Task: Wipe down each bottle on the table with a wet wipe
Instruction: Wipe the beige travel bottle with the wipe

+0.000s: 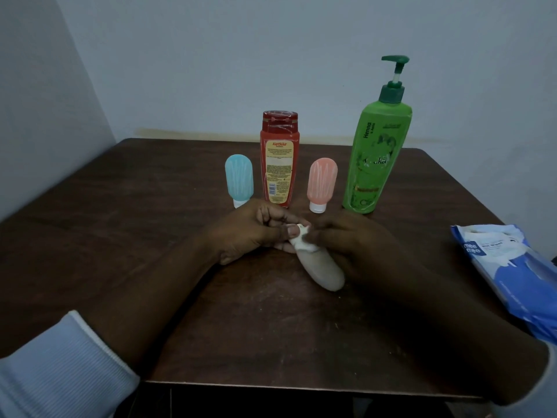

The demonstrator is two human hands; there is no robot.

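Both hands meet at the middle of the dark brown worktop [150, 236], working on one small bottle. The beige bottle [324, 271] lies on its side, rounded base towards the camera and cap end pointing away towards the row behind. The left hand [250, 232] has its fingers curled in and its thumb pressed on the cap end, pinching it. The right hand [346, 245] comes in from the other side, fingers bent over the neck, holding a bunched white wet wipe [303, 238] against the bottle. The two hands are almost touching, with the wipe between them. How far the wipe wraps round the cap is hidden by the fingers.

Behind the hands four bottles stand in a row. On the left is the blue tube [238, 179], standing cap down. Just beside it is the taller red bottle [279, 158], its yellow label facing us. Next comes the pink tube [322, 184], also cap down. On the right the green pump bottle [375, 152] is the tallest of all.

At the right edge of the worktop lies the blue and white wipes pack [512, 276], well apart from the bottles. A white sleeve [60, 366] shows on the left arm.
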